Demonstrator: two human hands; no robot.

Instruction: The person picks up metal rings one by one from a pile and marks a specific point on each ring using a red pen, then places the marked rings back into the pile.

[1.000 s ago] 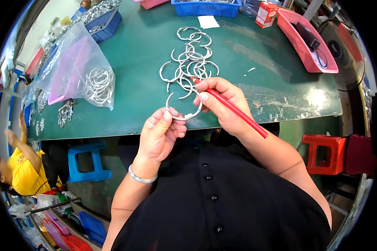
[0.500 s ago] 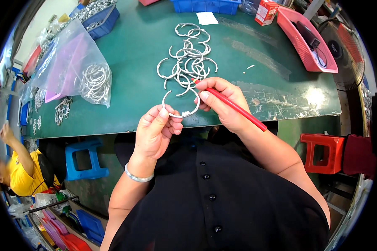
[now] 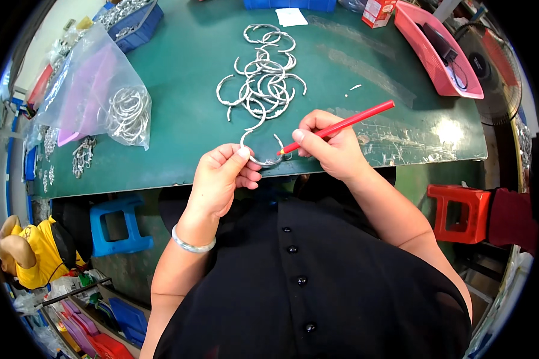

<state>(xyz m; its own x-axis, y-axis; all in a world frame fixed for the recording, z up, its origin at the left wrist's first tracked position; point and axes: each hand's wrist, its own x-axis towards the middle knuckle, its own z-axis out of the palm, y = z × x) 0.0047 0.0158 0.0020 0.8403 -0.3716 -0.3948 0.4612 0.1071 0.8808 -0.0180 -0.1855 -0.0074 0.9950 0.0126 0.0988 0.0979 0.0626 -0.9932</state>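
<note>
Between the thumb and fingers of my left hand (image 3: 224, 176) is an open-ended silver bangle (image 3: 263, 163), held just above the table's near edge with its gap facing away from me. My right hand (image 3: 332, 146) grips a red pencil (image 3: 362, 118) slantwise. Its pale tip meets the right side of the bangle, and the back end points up to the right. Beyond my hands, a loose pile of similar silver bangles (image 3: 263, 84) stretches away across the green table (image 3: 185, 90). The fine detail on the held bangle is too small to make out.
A clear bag (image 3: 129, 116) of bangles lies left, near a blue bin (image 3: 141, 27) of metal parts. A pink basket (image 3: 440, 54) stands right, beside a fan (image 3: 491, 72). Below are a blue stool (image 3: 120, 227) and a red stool (image 3: 458, 212). A person in yellow (image 3: 42, 251) is at far left.
The pencil has swung from pointing down-right to pointing up-right, and its tip has come onto the bangle. The bangle has tilted flatter in my left hand. The whole view has shifted slightly.
</note>
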